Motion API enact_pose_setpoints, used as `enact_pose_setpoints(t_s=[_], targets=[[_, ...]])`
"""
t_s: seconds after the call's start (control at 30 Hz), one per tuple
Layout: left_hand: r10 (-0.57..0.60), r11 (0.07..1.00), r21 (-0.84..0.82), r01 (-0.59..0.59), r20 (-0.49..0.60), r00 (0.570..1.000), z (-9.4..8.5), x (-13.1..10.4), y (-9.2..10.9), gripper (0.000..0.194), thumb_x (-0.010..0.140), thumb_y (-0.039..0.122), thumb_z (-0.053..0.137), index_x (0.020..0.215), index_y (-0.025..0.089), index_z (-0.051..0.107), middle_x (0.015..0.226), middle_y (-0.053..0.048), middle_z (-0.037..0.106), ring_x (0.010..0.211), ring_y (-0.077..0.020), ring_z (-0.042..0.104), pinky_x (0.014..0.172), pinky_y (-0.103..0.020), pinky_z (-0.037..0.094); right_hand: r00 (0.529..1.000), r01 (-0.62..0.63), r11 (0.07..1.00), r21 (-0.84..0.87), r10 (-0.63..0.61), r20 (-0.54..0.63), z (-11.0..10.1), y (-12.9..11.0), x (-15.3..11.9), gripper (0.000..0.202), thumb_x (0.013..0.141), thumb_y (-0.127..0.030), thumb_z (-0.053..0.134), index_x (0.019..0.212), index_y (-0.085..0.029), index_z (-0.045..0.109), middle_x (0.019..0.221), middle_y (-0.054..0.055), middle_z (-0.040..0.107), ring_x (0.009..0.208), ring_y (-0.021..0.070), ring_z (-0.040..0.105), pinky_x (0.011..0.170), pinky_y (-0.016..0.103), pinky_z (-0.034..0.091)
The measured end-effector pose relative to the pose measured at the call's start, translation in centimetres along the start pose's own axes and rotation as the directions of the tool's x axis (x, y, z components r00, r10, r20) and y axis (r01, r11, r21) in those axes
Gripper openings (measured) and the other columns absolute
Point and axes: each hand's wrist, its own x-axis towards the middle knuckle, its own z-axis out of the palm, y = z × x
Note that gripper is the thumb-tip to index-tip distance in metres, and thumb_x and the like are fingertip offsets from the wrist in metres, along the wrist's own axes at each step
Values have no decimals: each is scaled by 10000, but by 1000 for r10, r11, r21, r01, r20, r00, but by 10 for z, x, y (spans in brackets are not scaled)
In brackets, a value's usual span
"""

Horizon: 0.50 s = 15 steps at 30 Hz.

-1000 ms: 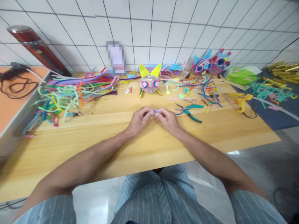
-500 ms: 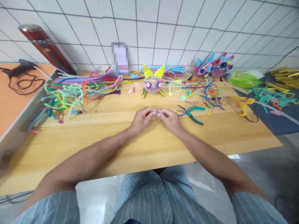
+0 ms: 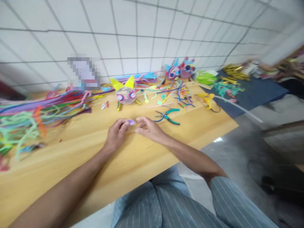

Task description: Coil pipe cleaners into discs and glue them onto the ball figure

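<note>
A small purple piece [image 3: 131,122], perhaps a coil of pipe cleaner, is pinched in the fingertips of my left hand [image 3: 117,133]. My right hand [image 3: 147,128] is just to its right, thumb and fingers apart, with nothing visible between them. Behind both hands stands a clear round figure [image 3: 126,96] with yellow ears, ringed pink and blue eyes and short legs. Teal-handled pliers [image 3: 169,116] lie to the right of my right hand, jaws apart, beside a blue pipe cleaner.
Many pipe cleaners [image 3: 54,106] are heaped at the left, and short cut pieces [image 3: 185,95] lie at the right. Two more decorated figures [image 3: 172,72] stand by the wall. A yellow glue gun [image 3: 208,101] rests near the table's right edge, close to a green packet [image 3: 206,77].
My right hand has let go of the purple piece and moved away from my left hand, its fingers opening. The camera view has turned to the right.
</note>
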Motion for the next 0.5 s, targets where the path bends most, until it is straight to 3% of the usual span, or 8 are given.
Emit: enact_pose_setpoints(t_s=[0.07,0.17,0.2,0.23,0.27,0.33,0.43,0.5], targets=[[-76,997,-25,76,-8,997,-2,3,-1,352,936,550,633,882,204,658,695,13,612,669,-167,550,682,-288,464,994,0,1000,-15,2,112,-37,-18,-25,571,768,-419,853,1277,-217,689,1351,124,700,1021,205,733,705,266,569],[-154,986,-66,153,-17,988,-2,5,-1,379,897,585,657,836,212,628,682,15,610,656,-168,543,680,-293,472,935,-111,991,73,80,344,-111,-26,-71,505,870,-566,764,1228,-211,748,1120,106,783,881,210,760,634,277,573],[-168,983,-71,167,-21,985,-2,5,0,387,889,596,658,825,216,618,683,14,612,654,-170,543,680,-297,474,955,-143,985,98,112,274,-137,-20,-83,517,865,-622,746,1154,-194,765,1032,106,792,793,204,748,609,287,568],[-177,982,-67,175,-23,984,-2,5,1,393,885,604,658,817,220,609,683,13,612,653,-172,541,678,-301,474,988,-147,985,94,142,56,-163,-9,-91,532,865,-668,711,1080,-185,768,950,99,786,721,188,721,596,291,558],[-179,983,-56,178,-26,983,-2,4,1,396,887,609,655,811,224,603,685,12,610,655,-176,540,675,-304,471,960,-169,985,37,173,-218,-187,5,-95,529,859,-680,690,1028,-183,758,918,94,775,694,176,697,606,295,555],[-172,985,-17,172,-28,985,-2,2,2,397,900,613,645,809,229,599,697,9,614,674,-185,546,687,-312,468,698,-361,920,-149,161,-698,-231,38,-94,502,826,-670,664,947,-186,720,920,99,762,733,194,691,673,337,576],[-167,985,35,168,-26,986,-4,0,-1,401,922,619,633,831,230,613,730,3,631,710,-196,571,726,-324,476,491,-481,851,-211,62,-869,-280,78,-77,478,805,-585,670,1044,-171,676,1129,172,733,1013,278,688,940,477,562],[-174,983,56,175,-22,984,-4,-2,-4,409,933,632,626,858,229,630,757,-2,649,727,-202,589,742,-330,483,457,-518,821,-242,25,-889,-303,94,-63,482,774,-524,709,1101,-172,666,1238,194,708,1160,315,645,1057,520,500]])
